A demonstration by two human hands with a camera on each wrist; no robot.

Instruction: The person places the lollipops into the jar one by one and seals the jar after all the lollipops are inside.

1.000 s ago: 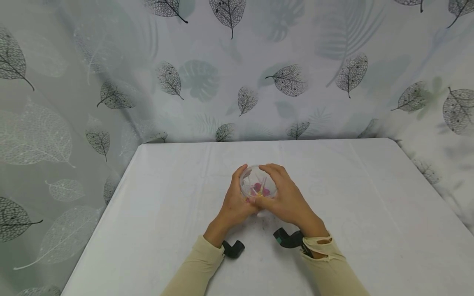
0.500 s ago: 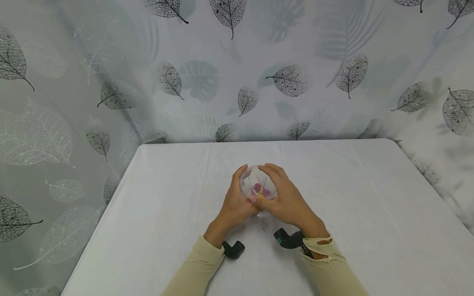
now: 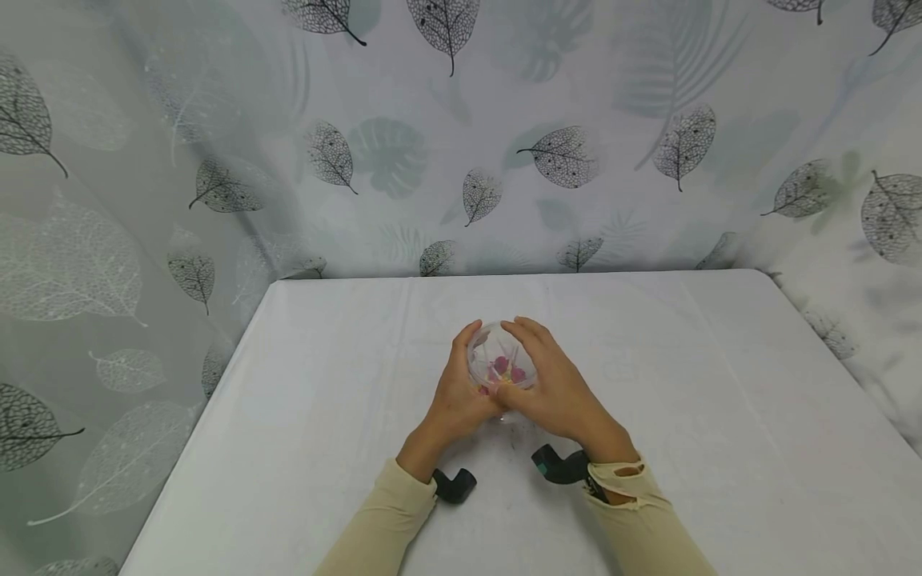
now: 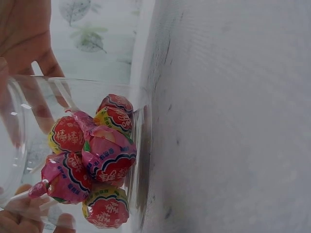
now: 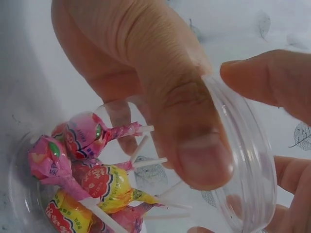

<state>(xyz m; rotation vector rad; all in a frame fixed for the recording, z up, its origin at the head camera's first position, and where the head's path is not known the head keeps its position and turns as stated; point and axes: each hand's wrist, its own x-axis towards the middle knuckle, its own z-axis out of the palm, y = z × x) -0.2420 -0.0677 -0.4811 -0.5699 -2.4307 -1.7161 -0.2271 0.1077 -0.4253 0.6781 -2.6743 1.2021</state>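
Observation:
A clear plastic jar [image 3: 486, 348] stands upright at the middle of the white table, with several lollipops [image 4: 109, 155] in pink, red and yellow wrappers inside. Their white sticks [image 5: 112, 218] point upward. My left hand [image 3: 461, 392] holds the jar's side, its thumb [image 5: 204, 160] lying along the wall in the right wrist view. At the top my right hand [image 3: 558, 392] grips around a thick clear band [image 5: 257, 179] that looks like a lid. Both hands hide much of the jar in the head view, and whether the lid is loose cannot be seen.
A white-covered table [image 3: 346, 352] spreads around the hands. Behind and beside it hangs a leaf-printed curtain [image 3: 403, 216]. Black camera mounts [image 3: 455, 486] stick out from both wrists, close above the table.
Almost nothing differs. My right hand's fingers have crept very slightly left along the jar's top; the jar and left hand stay in place.

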